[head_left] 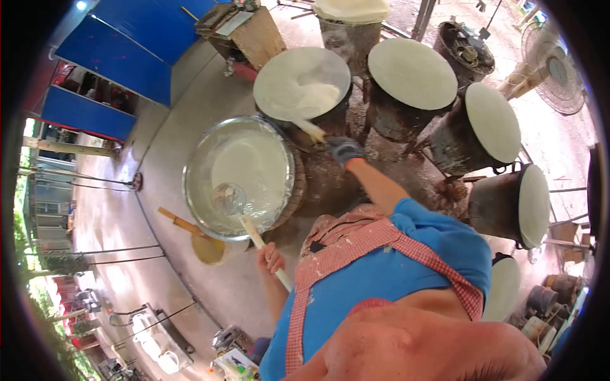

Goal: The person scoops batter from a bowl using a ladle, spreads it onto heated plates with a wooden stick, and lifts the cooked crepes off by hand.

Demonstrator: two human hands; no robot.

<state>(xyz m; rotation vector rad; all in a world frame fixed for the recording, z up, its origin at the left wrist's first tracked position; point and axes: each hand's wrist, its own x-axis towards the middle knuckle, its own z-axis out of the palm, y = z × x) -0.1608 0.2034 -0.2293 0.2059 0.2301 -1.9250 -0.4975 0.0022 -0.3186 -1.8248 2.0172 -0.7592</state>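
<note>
My left hand (271, 259), bare, is closed around the long pale handle of a ladle (229, 199). Its round, shiny head is over the pale liquid in a wide metal basin (189, 190). My right hand (346, 151), in a dark grey glove, is closed at the end of a wooden handle (309, 129). That handle reaches over the rim of a big dark pot (318, 124) holding milky liquid; whatever is on its far end is hidden in the whitish liquid. Light steam or haze hangs over this pot. The basin stands just left of the pot, on a round support.
Several more dark pots with pale tops curve away to the right, including a near one (406, 114) and a handled one (499, 206). A yellow round item with a wooden handle (181, 220) lies beside the basin. A wooden box (254, 41) and a fan (556, 68) stand farther off.
</note>
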